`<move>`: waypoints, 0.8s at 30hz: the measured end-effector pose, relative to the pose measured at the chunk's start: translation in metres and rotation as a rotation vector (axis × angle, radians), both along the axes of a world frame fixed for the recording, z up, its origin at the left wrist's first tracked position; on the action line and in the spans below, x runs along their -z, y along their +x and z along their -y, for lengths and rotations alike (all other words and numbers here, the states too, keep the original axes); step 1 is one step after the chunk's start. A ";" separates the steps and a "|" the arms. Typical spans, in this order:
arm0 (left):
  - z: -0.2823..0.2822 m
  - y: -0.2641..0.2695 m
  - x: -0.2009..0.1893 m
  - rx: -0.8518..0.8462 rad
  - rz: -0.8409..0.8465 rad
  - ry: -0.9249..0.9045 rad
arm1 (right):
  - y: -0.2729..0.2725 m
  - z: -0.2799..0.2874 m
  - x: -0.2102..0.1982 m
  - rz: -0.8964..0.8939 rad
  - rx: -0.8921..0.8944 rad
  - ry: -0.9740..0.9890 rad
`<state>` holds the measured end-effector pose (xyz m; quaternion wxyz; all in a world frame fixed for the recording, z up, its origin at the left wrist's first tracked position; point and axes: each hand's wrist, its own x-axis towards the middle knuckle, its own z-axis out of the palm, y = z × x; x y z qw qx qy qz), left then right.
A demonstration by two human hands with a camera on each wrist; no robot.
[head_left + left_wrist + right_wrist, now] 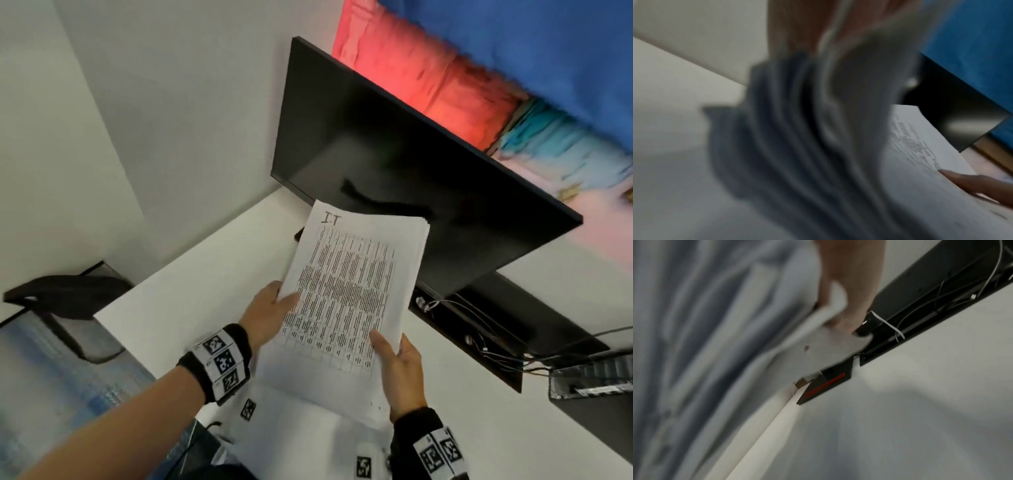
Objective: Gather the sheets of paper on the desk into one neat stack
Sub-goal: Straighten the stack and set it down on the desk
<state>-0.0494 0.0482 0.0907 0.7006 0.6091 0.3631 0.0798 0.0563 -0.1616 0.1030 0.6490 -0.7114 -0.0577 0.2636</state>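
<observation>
A stack of printed sheets (349,294), its top page a dense table headed "I.T", is held above the white desk (191,291) in the head view. My left hand (274,308) grips its left edge, thumb on the top page. My right hand (397,363) grips the lower right corner, thumb on top. Another white sheet (308,428) lies on the desk under the stack, near the front edge. In the left wrist view the stack's edges (807,146) are a blur, with my right thumb (972,180) on the page. The right wrist view shows blurred sheets (715,353) and fingers (849,296) behind them.
A black monitor (411,164) stands just behind the stack. A black cable tray with wires (479,332) runs along the desk's back right. A black chair (68,301) stands to the left. A dark device (592,380) sits at the right edge.
</observation>
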 end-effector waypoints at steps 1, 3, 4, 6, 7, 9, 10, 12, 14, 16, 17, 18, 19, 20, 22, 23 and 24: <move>-0.005 -0.004 0.003 -0.030 -0.013 0.042 | -0.004 -0.006 0.006 -0.011 -0.015 -0.016; -0.021 -0.014 0.007 -0.038 -0.052 0.097 | -0.008 -0.018 0.020 -0.016 -0.071 -0.074; -0.035 -0.018 0.014 -0.027 -0.097 0.152 | -0.008 -0.020 0.029 -0.021 -0.104 -0.113; -0.071 -0.025 0.031 0.045 -0.231 0.284 | -0.007 -0.021 0.041 -0.106 -0.105 -0.151; -0.090 -0.028 0.041 0.096 -0.322 0.356 | -0.006 -0.015 0.048 -0.145 -0.089 -0.168; -0.125 -0.035 0.061 0.174 -0.507 0.468 | -0.005 0.005 0.061 -0.181 -0.032 -0.246; -0.139 -0.037 0.068 0.198 -0.581 0.525 | -0.005 0.018 0.069 -0.187 0.002 -0.287; -0.160 -0.034 0.076 0.218 -0.641 0.618 | -0.008 0.044 0.086 -0.188 0.098 -0.358; -0.170 -0.027 0.076 0.230 -0.659 0.679 | -0.007 0.070 0.108 -0.159 0.178 -0.434; -0.179 -0.021 0.075 0.230 -0.699 0.730 | -0.008 0.089 0.122 -0.160 0.239 -0.480; -0.182 -0.018 0.076 0.227 -0.711 0.751 | -0.009 0.094 0.119 -0.162 0.262 -0.494; -0.185 -0.017 0.074 0.222 -0.723 0.756 | -0.012 0.094 0.110 -0.152 0.277 -0.523; -0.188 -0.016 0.076 0.215 -0.733 0.760 | -0.011 0.099 0.111 -0.139 0.289 -0.527; -0.188 -0.015 0.073 0.211 -0.744 0.750 | -0.012 0.101 0.106 -0.146 0.299 -0.534; -0.189 -0.015 0.074 0.205 -0.769 0.731 | -0.014 0.105 0.094 -0.133 0.306 -0.548; -0.191 -0.015 0.075 0.203 -0.778 0.728 | -0.013 0.109 0.091 -0.112 0.308 -0.541; -0.191 -0.017 0.072 0.206 -0.798 0.709 | -0.014 0.109 0.082 -0.096 0.310 -0.548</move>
